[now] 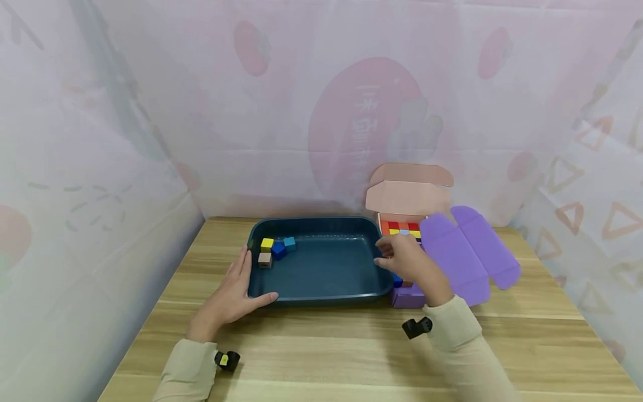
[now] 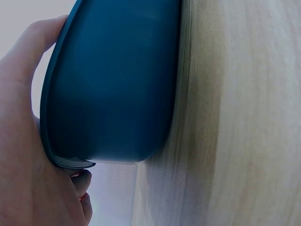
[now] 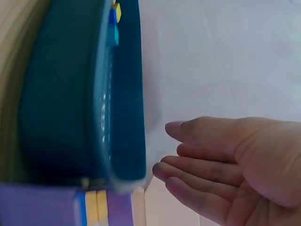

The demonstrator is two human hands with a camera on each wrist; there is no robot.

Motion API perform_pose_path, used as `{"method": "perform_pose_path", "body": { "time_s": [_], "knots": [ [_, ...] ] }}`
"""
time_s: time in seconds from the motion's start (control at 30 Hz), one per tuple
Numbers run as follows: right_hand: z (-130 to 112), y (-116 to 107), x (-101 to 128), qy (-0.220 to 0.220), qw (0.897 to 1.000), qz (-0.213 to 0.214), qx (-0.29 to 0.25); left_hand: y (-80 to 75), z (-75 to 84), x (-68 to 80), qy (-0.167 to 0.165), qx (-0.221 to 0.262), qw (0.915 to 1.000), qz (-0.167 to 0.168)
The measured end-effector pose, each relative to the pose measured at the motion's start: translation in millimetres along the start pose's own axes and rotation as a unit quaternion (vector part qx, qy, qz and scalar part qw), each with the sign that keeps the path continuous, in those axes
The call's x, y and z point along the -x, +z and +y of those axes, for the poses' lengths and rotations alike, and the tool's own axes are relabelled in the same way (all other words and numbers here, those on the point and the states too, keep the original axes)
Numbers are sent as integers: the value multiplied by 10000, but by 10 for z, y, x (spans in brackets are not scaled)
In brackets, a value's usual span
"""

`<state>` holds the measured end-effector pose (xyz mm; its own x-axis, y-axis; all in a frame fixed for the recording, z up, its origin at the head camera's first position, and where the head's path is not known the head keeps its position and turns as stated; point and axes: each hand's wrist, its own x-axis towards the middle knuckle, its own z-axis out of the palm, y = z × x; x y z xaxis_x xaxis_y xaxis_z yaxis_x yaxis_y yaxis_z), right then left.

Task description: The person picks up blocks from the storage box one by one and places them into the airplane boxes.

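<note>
A dark teal tray [image 1: 321, 293] lies on the wooden table [image 1: 326, 346]. Several cubes sit in its far left corner: yellow [image 1: 267, 244], blue [image 1: 278, 250], light blue [image 1: 289, 242] and beige [image 1: 264, 260]. My left hand [image 1: 233, 290] rests against the tray's near left corner, fingers straight along the side and thumb along the front rim. The left wrist view shows that palm [image 2: 23, 155] pressed to the tray wall [image 2: 113, 84]. My right hand [image 1: 404, 259] hovers over a purple box [image 1: 408, 297] of coloured cubes [image 1: 402, 227], beside the tray's right edge. Its fingers [image 3: 197, 160] are straight and hold nothing.
The box's purple flaps [image 1: 467, 251] spread out to the right, and a pink lid [image 1: 409, 190] stands up behind it. Patterned curtains close in the table on the left, back and right. Bare wood [image 2: 244, 117] runs along the near side of the tray.
</note>
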<state>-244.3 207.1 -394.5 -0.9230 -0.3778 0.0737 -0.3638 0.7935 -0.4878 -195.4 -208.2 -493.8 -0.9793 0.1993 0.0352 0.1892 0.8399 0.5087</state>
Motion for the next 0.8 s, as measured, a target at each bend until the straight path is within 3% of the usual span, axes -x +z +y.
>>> {"method": "perform_pose_path", "body": {
  "time_s": [0.4,0.8],
  "knots": [
    [-426,96,-604,-710,9966,-405,45,21,-12,-33,27,-51,10000,14],
    [-731,184,-1228,-1024,9911,-811,243,75,37,-48,-3,-23,10000,-3]
  ]
}}
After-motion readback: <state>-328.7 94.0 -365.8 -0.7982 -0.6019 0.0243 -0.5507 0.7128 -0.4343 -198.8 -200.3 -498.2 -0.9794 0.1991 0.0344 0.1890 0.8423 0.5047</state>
